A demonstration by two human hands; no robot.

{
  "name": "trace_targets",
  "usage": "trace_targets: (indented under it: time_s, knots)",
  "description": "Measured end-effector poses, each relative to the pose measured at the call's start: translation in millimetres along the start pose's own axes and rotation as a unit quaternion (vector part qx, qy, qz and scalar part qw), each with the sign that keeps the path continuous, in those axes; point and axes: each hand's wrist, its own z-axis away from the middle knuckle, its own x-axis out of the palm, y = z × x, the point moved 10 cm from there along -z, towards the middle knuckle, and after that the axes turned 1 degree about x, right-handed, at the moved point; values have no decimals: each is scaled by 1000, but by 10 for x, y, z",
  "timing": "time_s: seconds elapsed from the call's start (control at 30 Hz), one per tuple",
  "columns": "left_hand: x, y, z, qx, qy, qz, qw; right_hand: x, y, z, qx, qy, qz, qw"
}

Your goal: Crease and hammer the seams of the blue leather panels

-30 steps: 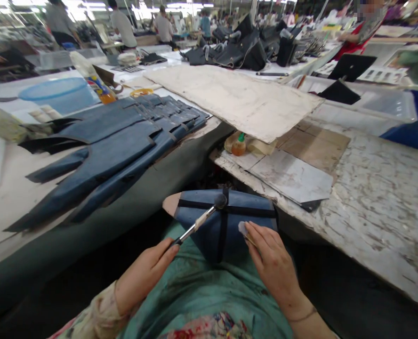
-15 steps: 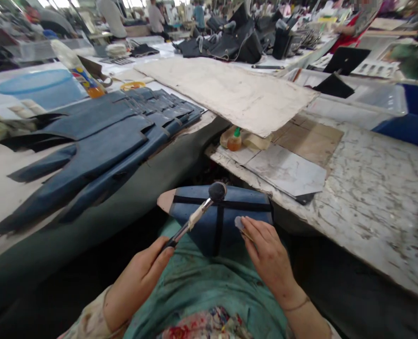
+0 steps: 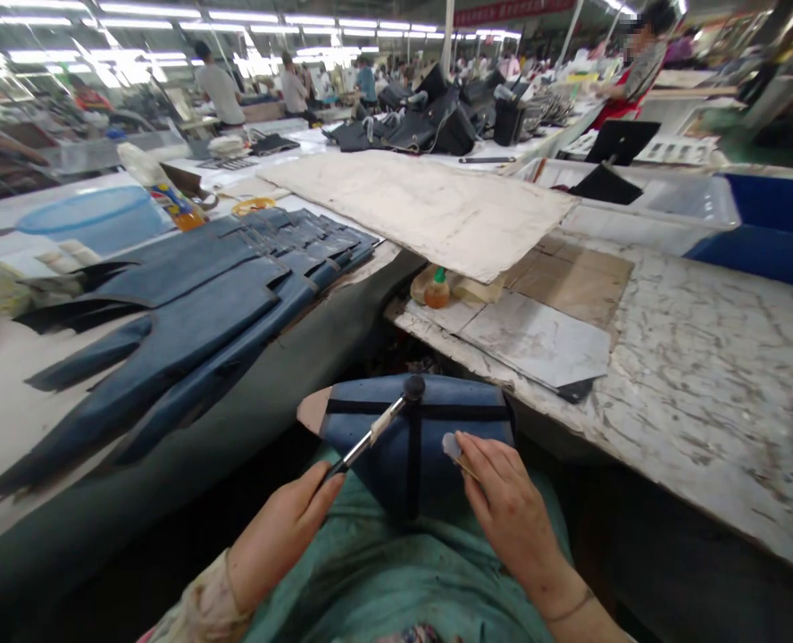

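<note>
My left hand (image 3: 286, 518) is closed round the dark grip of a hammer (image 3: 378, 429), which has a shiny metal shaft and a round black head. The head is over or on a blue leather panel (image 3: 370, 455) lying across my lap, close to where two black strips (image 3: 413, 473) cross; contact is unclear. A pale, bare tip (image 3: 314, 411) forms the panel's left end. My right hand (image 3: 513, 505) rests at the panel's right side, fingers closed on a small whitish translucent piece (image 3: 451, 446). A thin tan stick-like edge shows below those fingers.
Stacked blue leather pieces (image 3: 196, 330) cover the left table. A pale board (image 3: 423, 201) juts over the corner, above a green-capped glue bottle (image 3: 438, 290). Right stand a stained worktop (image 3: 705, 375), a white bin (image 3: 671, 214) and a blue bin (image 3: 772, 228). People work farther back.
My view has tilted upward, so the scene sits lower. The hammer's head has come down closer to the blue panel. My right hand keeps its place and hold.
</note>
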Motion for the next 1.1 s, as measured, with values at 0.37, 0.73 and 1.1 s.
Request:
trace_targets:
  time_s: [0.37,0.73,1.1]
  knots:
    - [-389,1589,-1144,237,52,-37,970,14,32,40,14,14,-2,1000]
    - [-485,2104,-2365,208,129,-138,960,-44,59,33,-85,49,41,994]
    - [-809,279,-929,144,158,-98,972,-122,847,-114,84,112,-34,990]
